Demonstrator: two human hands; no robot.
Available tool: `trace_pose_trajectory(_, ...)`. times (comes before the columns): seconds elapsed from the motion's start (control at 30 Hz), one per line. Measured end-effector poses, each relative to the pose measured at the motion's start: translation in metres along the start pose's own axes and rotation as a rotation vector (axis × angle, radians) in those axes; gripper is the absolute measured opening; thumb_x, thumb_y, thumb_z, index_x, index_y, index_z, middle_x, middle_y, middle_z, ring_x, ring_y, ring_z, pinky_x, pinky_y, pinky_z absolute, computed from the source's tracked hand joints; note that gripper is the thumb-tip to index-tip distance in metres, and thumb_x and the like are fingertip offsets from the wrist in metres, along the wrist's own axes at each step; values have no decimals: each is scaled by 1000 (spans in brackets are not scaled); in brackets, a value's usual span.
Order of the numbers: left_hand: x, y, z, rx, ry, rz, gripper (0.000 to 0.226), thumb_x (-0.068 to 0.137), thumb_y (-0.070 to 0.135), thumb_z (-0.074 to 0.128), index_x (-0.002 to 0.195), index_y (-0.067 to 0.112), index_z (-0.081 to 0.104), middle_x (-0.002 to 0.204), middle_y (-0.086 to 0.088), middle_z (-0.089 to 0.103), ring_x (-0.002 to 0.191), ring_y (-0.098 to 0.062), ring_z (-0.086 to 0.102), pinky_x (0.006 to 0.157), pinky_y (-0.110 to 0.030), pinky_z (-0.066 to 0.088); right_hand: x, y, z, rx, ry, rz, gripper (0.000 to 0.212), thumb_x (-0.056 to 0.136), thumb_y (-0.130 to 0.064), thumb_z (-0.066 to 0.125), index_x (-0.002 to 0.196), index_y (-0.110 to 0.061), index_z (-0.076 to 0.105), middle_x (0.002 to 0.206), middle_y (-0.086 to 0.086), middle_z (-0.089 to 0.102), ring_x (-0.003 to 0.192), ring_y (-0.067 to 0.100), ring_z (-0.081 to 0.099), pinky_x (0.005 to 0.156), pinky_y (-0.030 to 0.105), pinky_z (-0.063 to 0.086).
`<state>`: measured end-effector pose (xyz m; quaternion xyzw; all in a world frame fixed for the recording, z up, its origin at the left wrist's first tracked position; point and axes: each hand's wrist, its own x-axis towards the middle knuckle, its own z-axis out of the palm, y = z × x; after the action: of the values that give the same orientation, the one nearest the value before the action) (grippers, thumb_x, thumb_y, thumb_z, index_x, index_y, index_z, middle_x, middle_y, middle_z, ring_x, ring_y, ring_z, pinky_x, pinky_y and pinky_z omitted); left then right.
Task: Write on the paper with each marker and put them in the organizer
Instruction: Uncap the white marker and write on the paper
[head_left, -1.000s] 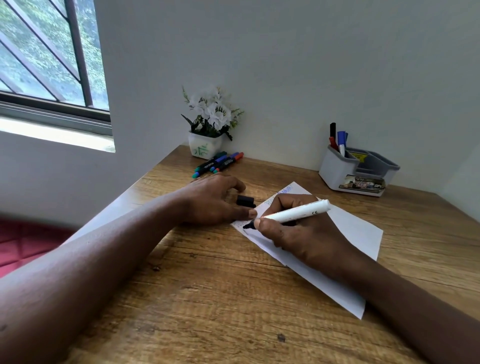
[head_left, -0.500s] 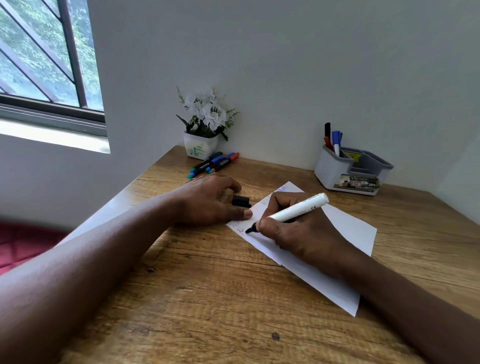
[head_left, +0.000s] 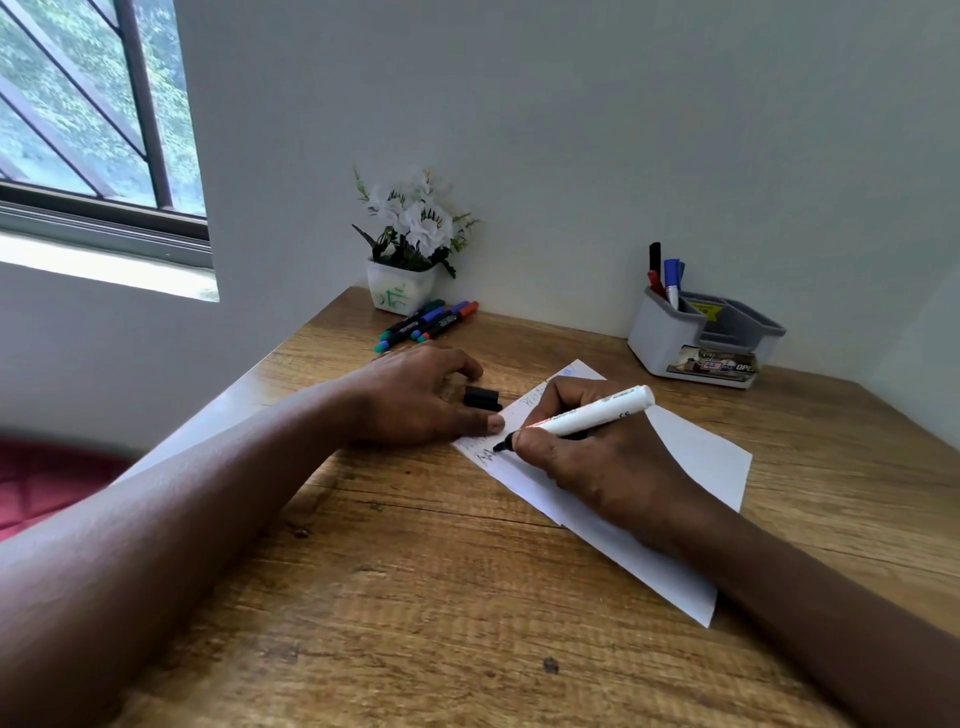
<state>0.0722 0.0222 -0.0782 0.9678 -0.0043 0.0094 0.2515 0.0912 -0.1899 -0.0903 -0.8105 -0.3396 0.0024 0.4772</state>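
Right hand (head_left: 597, 467) pinches white marker (head_left: 597, 413), black tip on paper (head_left: 711, 457); scribbles unreadable. Left hand (head_left: 410, 395) flat, fingertip (head_left: 493, 423) pressing paper's 9 o'clock edge; black cap (head_left: 482, 399) beside it.

Pinches white marker (head_left: 592, 415) in right grip (head_left: 597, 462), black tip down on the paper (head_left: 701, 467). Rests left grip (head_left: 410, 400) on the tabletop (head_left: 415, 597) at the paper's edge, just beside 1 black cap (head_left: 480, 399). Shows more markers (head_left: 671, 273) upright in the grey organizer (head_left: 665, 338).

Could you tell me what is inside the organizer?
At least three markers stand in the tall compartment of the organizer: black, red and blue tops show. A yellow label shows in the next one. Walls hide the markers' lower parts and the floors.
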Motion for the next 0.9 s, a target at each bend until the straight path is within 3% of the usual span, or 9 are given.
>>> trace_pose_trajectory(0.13, -1, 1, 0, -3, 0, 0, 71, 85, 63, 67, 146, 32, 48, 149, 4, 48, 131, -14, 47, 105, -34, 42, 0, -1, 1, -15, -12, -6, 16, 80, -14, 81, 72, -17, 68, 64, -7, 65, 59, -2, 58, 52, 14, 42)
trace_pose_trajectory(0.3, -3, 2, 0, -12, 1, -7, 70, 86, 61, 68, 146, 32, 48, 149, 3, 47, 131, -15, 46, 106, -35, 42, 0, 1, -1, 9, 17, 30, 17, 78, -16, 82, 71, -18, 67, 64, -5, 67, 61, 6, 61, 58, 25, 47)
trace_pose_trajectory(0.53, -4, 3, -1, -25, -2, -6, 69, 86, 60, 67, 146, 32, 47, 148, 3, 47, 120, -10, 44, 97, -31, 41, 1, 3, 1, 19, 58, 60, 15, 80, -20, 83, 76, -22, 69, 67, -6, 68, 65, 6, 63, 61, 24, 48)
trace_pose_trajectory(0.77, -3, 3, -2, -29, -10, -13, 66, 89, 58, 66, 147, 33, 46, 149, 3, 47, 126, -12, 46, 100, -32, 41, 1, 2, 2, -25, 81, 37, 19, 78, -19, 83, 69, -22, 66, 64, -6, 67, 61, 8, 63, 57, 24, 46)
trace_pose_trajectory(0.9, -3, 3, -2, -38, -9, -19, 64, 91, 54, 66, 148, 33, 45, 150, 3, 47, 131, -15, 45, 99, -30, 39, 1, 4, 2, -11, 111, 53, 15, 79, -19, 83, 73, -16, 69, 66, 1, 70, 64, 16, 66, 60, 32, 51)
